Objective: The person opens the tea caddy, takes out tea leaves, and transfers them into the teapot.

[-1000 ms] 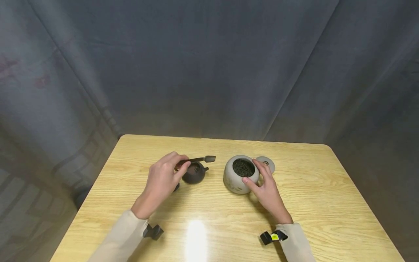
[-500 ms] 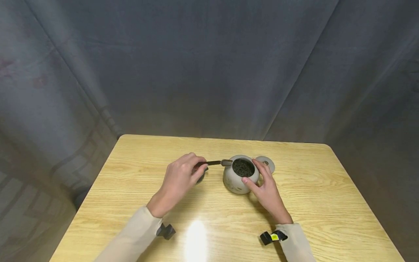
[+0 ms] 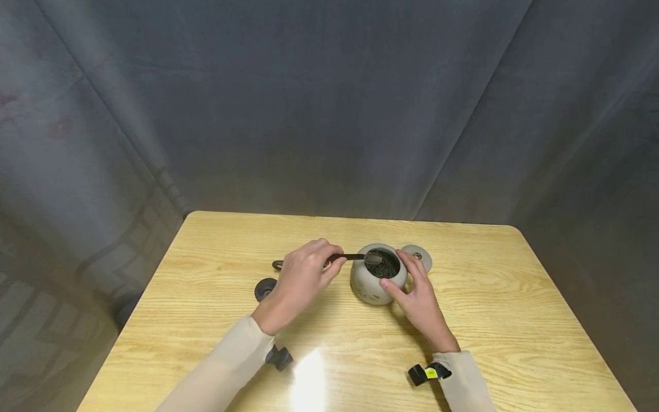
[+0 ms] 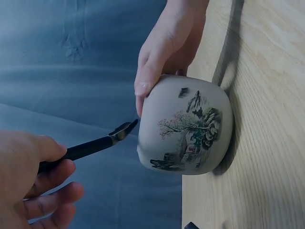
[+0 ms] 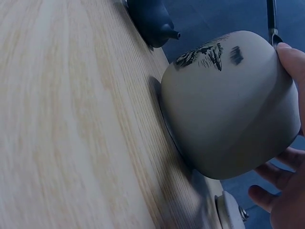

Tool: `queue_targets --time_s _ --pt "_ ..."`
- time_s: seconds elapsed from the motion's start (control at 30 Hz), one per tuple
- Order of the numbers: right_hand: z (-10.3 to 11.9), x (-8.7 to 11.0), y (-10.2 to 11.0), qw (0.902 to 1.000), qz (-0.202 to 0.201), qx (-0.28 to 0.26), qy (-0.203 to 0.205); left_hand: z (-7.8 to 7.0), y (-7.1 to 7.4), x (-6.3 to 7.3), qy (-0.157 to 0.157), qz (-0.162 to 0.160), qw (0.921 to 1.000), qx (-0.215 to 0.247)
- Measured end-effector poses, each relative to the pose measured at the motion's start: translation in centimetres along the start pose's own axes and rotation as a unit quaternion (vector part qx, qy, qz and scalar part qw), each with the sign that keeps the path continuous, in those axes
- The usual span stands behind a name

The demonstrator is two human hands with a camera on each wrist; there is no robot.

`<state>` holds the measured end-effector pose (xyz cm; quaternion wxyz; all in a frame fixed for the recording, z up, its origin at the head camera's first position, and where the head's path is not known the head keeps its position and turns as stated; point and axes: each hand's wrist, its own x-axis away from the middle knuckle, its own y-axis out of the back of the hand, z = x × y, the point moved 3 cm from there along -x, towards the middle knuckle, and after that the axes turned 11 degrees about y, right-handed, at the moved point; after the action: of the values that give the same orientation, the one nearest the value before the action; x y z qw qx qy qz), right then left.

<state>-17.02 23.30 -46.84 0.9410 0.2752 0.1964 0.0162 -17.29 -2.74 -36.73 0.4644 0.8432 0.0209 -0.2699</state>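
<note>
My left hand [image 3: 305, 273] pinches the dark handle of a tea scoop [image 4: 90, 148] between thumb and fingers. In the head view the scoop's bowl [image 3: 373, 259] is over the mouth of a rounded grey tea jar [image 3: 368, 289], above dark loose tea leaves [image 3: 386, 269]. Whether the scoop touches the leaves I cannot tell. A landscape painting decorates the jar's side in the left wrist view. With thumb and fingers on either side of the rim, my right hand [image 3: 423, 300] holds the jar, which stands upright on the table.
Behind the jar lies its grey lid [image 3: 419, 257] with a small knob. A dark teapot [image 5: 150, 21] stands left of the jar, mostly hidden by my left hand in the head view. Its round dark lid [image 3: 264, 288] lies nearby on the wooden table [image 3: 494, 297].
My left hand has moved right with the scoop, from above the teapot to the jar's mouth. The teapot's handle and lid now show left of that hand. My right hand stays on the jar.
</note>
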Motion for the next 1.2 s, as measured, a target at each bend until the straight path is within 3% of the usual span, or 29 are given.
queue_targets --time_s 0.37,0.7,0.9,1.2 --pt "0.2 0.1 -0.1 1.0000 0.000 -0.004 0.000 -0.9 -1.7 -0.7 -0.024 0.021 0.9985 -0.045" --pt "0.2 0.0 -0.2 1.0000 -0.004 0.000 0.007 -1.9 -3.1 -0.7 -0.101 -0.019 0.9867 -0.126" --pt "0.1 0.0 -0.2 1.0000 -0.005 0.004 0.006 -2.4 -3.8 -0.9 -0.112 -0.032 0.9793 -0.166" --pt "0.1 0.1 -0.3 1.0000 -0.002 0.009 0.003 -3.0 -4.4 -1.3 -0.119 -0.025 0.9716 -0.203"
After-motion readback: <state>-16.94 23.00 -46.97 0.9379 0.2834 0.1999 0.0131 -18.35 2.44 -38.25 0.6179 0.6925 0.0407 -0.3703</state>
